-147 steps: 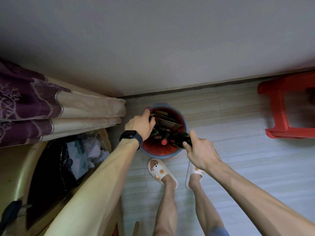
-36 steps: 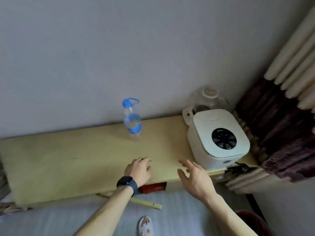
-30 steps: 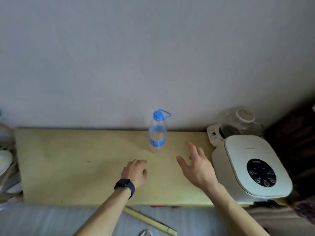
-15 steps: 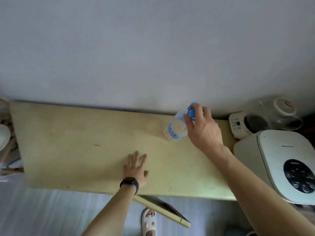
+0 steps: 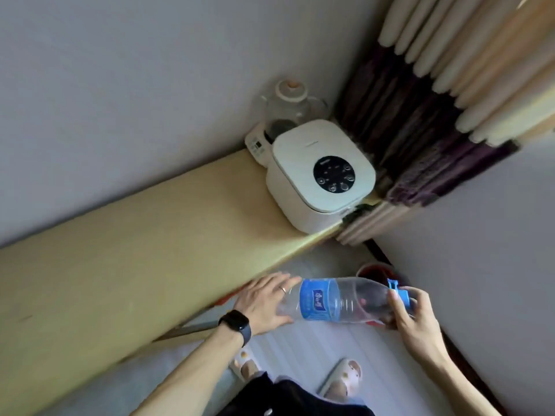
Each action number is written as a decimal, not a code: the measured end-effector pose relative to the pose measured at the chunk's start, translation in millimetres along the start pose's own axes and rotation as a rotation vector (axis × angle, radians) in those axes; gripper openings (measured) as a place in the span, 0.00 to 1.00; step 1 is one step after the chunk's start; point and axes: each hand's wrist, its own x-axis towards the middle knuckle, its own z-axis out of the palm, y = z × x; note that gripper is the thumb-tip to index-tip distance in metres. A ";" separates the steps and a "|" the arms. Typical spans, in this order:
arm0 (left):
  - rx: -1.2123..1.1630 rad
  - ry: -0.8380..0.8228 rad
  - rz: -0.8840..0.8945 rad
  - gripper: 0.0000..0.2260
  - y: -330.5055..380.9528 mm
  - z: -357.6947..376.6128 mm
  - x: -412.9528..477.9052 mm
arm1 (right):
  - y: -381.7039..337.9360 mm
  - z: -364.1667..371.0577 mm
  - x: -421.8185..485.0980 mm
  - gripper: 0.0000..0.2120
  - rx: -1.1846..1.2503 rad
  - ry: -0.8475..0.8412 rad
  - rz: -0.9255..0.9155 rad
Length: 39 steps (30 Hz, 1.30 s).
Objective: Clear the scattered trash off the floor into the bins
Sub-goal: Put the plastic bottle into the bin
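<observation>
Nothing is reading clearly. The bottle is wearing a blue label with white characters, too blurred to make out. The cooker is showing a faint grey mark on its lid and white icons on its black panel, all too small to read.

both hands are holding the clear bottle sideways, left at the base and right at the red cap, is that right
Not quite: the cap is blue, not red, as the head view shows. The rest holds: the clear bottle lies sideways between both hands, the left hand at its base and the right hand at the cap end.
</observation>
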 end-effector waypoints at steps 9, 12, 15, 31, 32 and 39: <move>0.111 -0.321 0.116 0.40 148.8 93.0 130.7 | 152.6 -108.0 55.7 0.19 0.107 0.080 0.223; 0.099 -0.399 0.115 0.39 183.9 124.9 179.0 | 207.8 -148.9 100.1 0.36 0.254 -0.203 0.343; 0.111 -0.433 0.111 0.40 201.6 152.1 219.7 | 237.7 -168.7 139.2 0.37 0.198 -0.369 0.401; 0.173 -0.497 -0.246 0.34 121.0 356.2 409.5 | 304.5 -30.9 367.7 0.26 -0.391 0.045 -0.001; 0.173 -0.505 -0.242 0.35 115.1 363.2 415.8 | 292.4 -23.8 377.7 0.25 -0.397 0.045 -0.028; 0.073 -0.485 -0.293 0.33 90.3 397.4 447.9 | 235.4 -16.1 424.7 0.22 -0.562 -0.001 -0.071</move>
